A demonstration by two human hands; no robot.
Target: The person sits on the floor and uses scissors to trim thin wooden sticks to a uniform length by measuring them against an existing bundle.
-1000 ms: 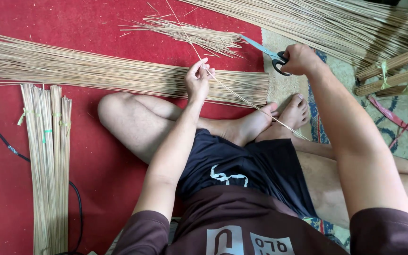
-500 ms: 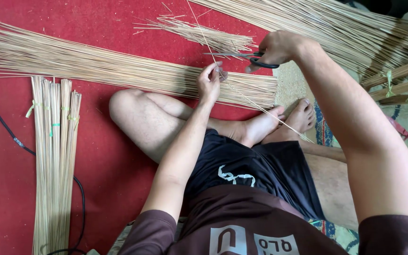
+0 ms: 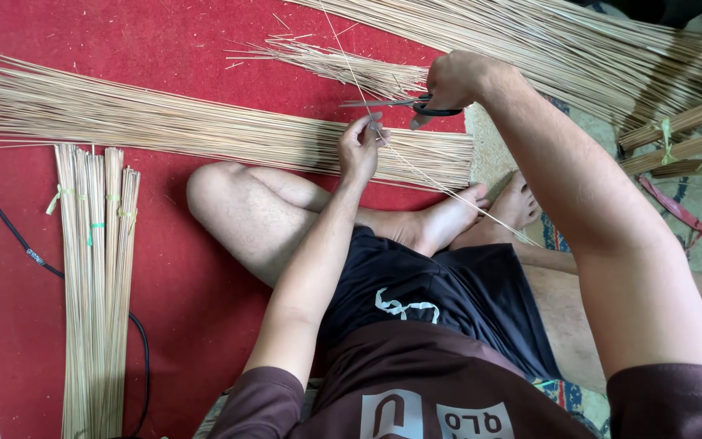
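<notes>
Since half a second ago your right hand (image 3: 455, 79) has drawn the dark-handled metal scissors (image 3: 404, 105) back toward your left hand (image 3: 361, 146), so the blades now point left, just above that hand's fingertips. Your right hand is closed through the scissor handles, fingers curled tight, and the blades look nearly together, though you cannot tell whether they touch the stick. Your left hand is pinched shut, thumb and fingers gripping one thin pale straw-coloured stick (image 3: 428, 180) that runs from above the scissors down past your fingers and slants on toward your bare feet (image 3: 481, 215), crossing over them. You sit cross-legged on a red carpet (image 3: 205, 49). Just beyond your left hand lies a long loose sheaf of the same pale sticks (image 3: 164, 122), spread flat across the carpet from left to right. Behind the scissors is a smaller frayed tuft of sticks (image 3: 343, 65), and further right a large fanned heap of sticks (image 3: 578, 49). Well apart on your left, a tied upright bundle of sticks with green bands (image 3: 95, 268) lies beside a thin black cable (image 3: 22, 244). At the right edge, several bound bundles (image 3: 684, 138) rest on a patterned mat.
</notes>
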